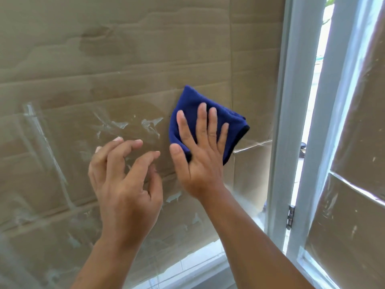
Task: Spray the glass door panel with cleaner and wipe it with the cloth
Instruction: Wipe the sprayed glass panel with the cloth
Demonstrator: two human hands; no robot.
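Note:
The glass door panel (104,59) fills most of the view, with brown cardboard behind it and white smears and streaks across its lower left. A folded blue cloth (193,101) lies flat against the glass right of centre. My right hand (198,155) presses on the cloth with straight, spread fingers. My left hand (125,174) hovers just left of it, fingers loosely curled near the glass and holding nothing. No spray bottle is in view.
A white door frame (285,122) runs down the right of the panel, with a metal hinge (290,216) low on it. A second cardboard-backed glass door (358,184) stands ajar at the far right, showing a bright gap outdoors.

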